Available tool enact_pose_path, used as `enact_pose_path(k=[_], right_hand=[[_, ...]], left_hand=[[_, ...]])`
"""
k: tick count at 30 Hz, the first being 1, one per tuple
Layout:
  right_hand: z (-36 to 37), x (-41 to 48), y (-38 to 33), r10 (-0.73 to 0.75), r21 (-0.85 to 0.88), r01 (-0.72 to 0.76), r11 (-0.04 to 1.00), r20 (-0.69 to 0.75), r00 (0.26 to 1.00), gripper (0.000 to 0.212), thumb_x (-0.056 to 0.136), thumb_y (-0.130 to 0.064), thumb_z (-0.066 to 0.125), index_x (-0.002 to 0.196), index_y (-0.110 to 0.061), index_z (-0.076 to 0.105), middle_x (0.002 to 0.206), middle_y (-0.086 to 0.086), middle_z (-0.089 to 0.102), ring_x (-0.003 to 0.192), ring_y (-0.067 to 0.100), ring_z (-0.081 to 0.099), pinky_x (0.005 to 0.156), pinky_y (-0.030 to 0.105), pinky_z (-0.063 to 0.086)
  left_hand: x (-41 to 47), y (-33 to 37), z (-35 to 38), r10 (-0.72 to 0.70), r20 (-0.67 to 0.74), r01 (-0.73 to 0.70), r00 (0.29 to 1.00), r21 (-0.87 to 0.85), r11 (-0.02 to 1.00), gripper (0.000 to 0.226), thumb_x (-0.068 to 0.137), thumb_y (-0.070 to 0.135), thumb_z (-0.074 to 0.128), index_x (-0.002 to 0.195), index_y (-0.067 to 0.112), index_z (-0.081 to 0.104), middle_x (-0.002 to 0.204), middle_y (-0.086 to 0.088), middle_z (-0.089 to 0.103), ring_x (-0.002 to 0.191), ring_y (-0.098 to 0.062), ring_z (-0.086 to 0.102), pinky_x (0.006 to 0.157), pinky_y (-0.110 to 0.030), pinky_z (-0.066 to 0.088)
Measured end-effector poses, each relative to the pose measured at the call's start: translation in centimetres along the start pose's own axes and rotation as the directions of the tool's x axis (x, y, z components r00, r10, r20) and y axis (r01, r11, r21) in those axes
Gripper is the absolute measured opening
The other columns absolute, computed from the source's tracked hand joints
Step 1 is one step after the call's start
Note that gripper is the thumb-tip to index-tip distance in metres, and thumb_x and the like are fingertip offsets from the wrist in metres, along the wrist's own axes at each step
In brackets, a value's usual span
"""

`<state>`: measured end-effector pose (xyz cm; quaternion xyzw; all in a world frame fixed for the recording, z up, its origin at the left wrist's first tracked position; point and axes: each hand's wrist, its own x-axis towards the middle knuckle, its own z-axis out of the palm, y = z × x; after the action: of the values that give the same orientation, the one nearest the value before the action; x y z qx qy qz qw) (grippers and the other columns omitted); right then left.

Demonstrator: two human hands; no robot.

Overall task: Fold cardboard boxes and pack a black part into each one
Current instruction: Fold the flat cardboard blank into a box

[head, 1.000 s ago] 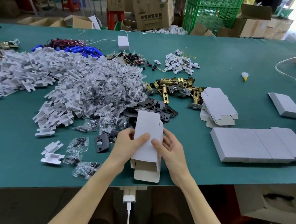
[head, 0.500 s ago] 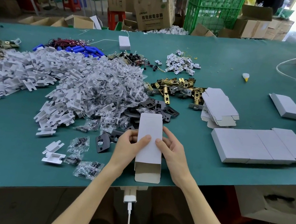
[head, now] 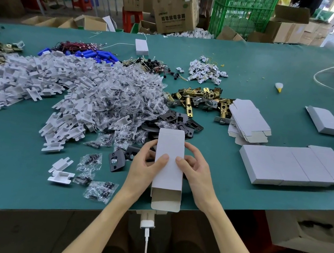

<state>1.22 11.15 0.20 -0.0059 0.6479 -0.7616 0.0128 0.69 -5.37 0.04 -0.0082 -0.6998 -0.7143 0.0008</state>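
Squarely between both hands (head: pixel 143 170) (head: pixel 198 173), box (head: pixel 170 150)

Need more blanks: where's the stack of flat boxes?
Head view, right of centre: the flat box stack lies beside the brass latches, beyond the row of folded boxes.

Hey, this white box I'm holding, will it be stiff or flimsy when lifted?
Probably light: the white box looks like thin card, and the left hand and right hand grip it by its edges. Likely flexes near its open flap. Flat sides, so unlikely to roll.
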Motion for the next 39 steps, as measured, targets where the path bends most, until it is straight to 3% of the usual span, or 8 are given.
enact_pose_path(k=[3, 6, 12, 21, 25, 34, 36, 39], right_hand=[[0.07, -0.1, -0.03, 0.005, -0.014, -0.005, 1.0, -0.013, 1.0, 0.033, 0.1, -0.024, 0.064, 0.132, -0.025, 0.056, 0.102, 0.009, 0.076, 0.092, 0.026, 0.073, 0.08, 0.039, 0.062], [0.14, -0.2, -0.1, -0.006, -0.055, 0.005, 0.998, -0.034, 0.999, 0.023, 0.101, -0.027, 0.063, 0.124, -0.022, 0.063, 0.104, 0.005, 0.075, 0.095, 0.026, 0.072, 0.079, 0.04, 0.061], [0.19, -0.18, 0.03, -0.014, -0.098, 0.008, 0.995, -0.064, 0.998, 0.022, 0.1, -0.027, 0.065, 0.117, -0.014, 0.066, 0.115, 0.004, 0.071, 0.098, 0.029, 0.072, 0.087, 0.051, 0.059], [0.1, -0.21, 0.12, -0.048, -0.135, 0.044, 0.99, -0.029, 0.998, 0.013, 0.101, -0.025, 0.065, 0.1, -0.013, 0.071, 0.099, 0.002, 0.074, 0.088, 0.019, 0.071, 0.075, 0.033, 0.056], [0.07, -0.17, 0.23, -0.04, -0.143, 0.034, 0.989, -0.04, 0.998, 0.016, 0.101, -0.026, 0.065, 0.1, -0.013, 0.072, 0.097, 0.003, 0.075, 0.088, 0.021, 0.071, 0.075, 0.035, 0.056], [0.05, -0.26, 0.17, -0.042, -0.124, 0.035, 0.992, -0.054, 0.998, 0.015, 0.099, -0.023, 0.067, 0.1, -0.009, 0.072, 0.096, 0.009, 0.074, 0.087, 0.021, 0.068, 0.077, 0.04, 0.055], [0.09, -0.24, 0.14, -0.043, -0.098, 0.037, 0.994, -0.061, 0.997, 0.013, 0.098, -0.022, 0.068, 0.108, -0.014, 0.069, 0.094, 0.003, 0.074, 0.087, 0.019, 0.07, 0.075, 0.034, 0.056], [0.15, -0.03, 0.19, -0.049, -0.063, 0.043, 0.997, -0.091, 0.995, 0.037, 0.097, -0.019, 0.07, 0.131, -0.022, 0.057, 0.087, 0.01, 0.067, 0.079, 0.017, 0.067, 0.072, 0.03, 0.056]], left_hand=[[-0.06, 0.1, -0.08, 0.01, 0.013, -0.01, 1.0, -0.004, 1.0, 0.034, 0.09, 0.035, 0.075, 0.123, 0.029, 0.065, 0.105, -0.009, 0.072, 0.087, -0.016, 0.075, 0.068, -0.031, 0.061], [-0.17, 0.04, -0.23, 0.0, 0.009, 0.0, 1.0, 0.011, 1.0, 0.03, 0.091, 0.038, 0.073, 0.115, 0.023, 0.067, 0.105, -0.003, 0.075, 0.088, -0.018, 0.076, 0.06, -0.04, 0.062], [-0.14, -0.31, -0.5, -0.025, -0.048, 0.02, 0.999, -0.094, 0.995, 0.03, 0.095, 0.032, 0.076, 0.117, 0.012, 0.07, 0.108, -0.008, 0.077, 0.09, -0.022, 0.074, 0.07, -0.034, 0.062], [-0.03, -0.25, -0.57, 0.02, -0.05, -0.027, 0.999, -0.136, 0.99, 0.045, 0.099, 0.019, 0.07, 0.141, 0.029, 0.059, 0.102, -0.017, 0.063, 0.083, -0.021, 0.074, 0.068, -0.031, 0.062], [-0.03, -0.24, -0.7, 0.04, -0.023, -0.042, 0.999, -0.083, 0.996, 0.045, 0.101, 0.022, 0.068, 0.142, 0.04, 0.059, 0.105, -0.016, 0.065, 0.081, -0.021, 0.073, 0.069, -0.032, 0.062], [-0.02, -0.52, -0.5, 0.011, -0.017, -0.011, 1.0, -0.042, 0.999, 0.032, 0.102, 0.019, 0.067, 0.133, 0.025, 0.066, 0.1, -0.007, 0.065, 0.075, -0.008, 0.07, 0.062, -0.026, 0.058], [-0.04, -0.53, -0.45, 0.011, -0.021, -0.011, 1.0, -0.029, 0.999, 0.033, 0.1, 0.018, 0.068, 0.133, 0.019, 0.066, 0.097, -0.006, 0.064, 0.073, -0.005, 0.068, 0.061, -0.024, 0.057], [-0.01, -0.66, -0.42, 0.014, -0.031, -0.013, 0.999, 0.008, 1.0, 0.03, 0.1, 0.019, 0.069, 0.129, 0.015, 0.067, 0.099, -0.009, 0.065, 0.074, -0.004, 0.067, 0.063, -0.024, 0.057]])
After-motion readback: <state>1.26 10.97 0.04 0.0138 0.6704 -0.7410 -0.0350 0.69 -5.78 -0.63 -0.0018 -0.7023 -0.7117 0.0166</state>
